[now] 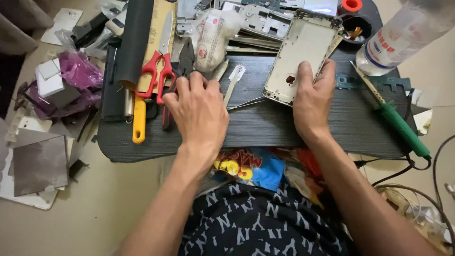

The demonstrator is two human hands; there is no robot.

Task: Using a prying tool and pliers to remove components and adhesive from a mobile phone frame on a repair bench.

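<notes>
My right hand [312, 97] rests on the lower end of a pale phone back frame [303, 47] lying on a dark ribbed work board [265, 125], thumb and fingers pressing its bottom edge. My left hand [199, 109] lies palm down on the board with its fingertips on the handles of dark pliers [184, 61], beside red-handled scissors [159, 71]. Thin metal tweezers [244, 103] lie between my two hands. A flat metal pry tool [233, 78] lies just above them.
A green-handled soldering iron [395, 121] lies at the board's right. A clear plastic bottle [403, 38] lies at top right. A yellow-handled tool [138, 121], a black tube [134, 40] and several phone frames [263, 21] crowd the back. Metal plates [40, 163] and purple bags [78, 71] lie on the left.
</notes>
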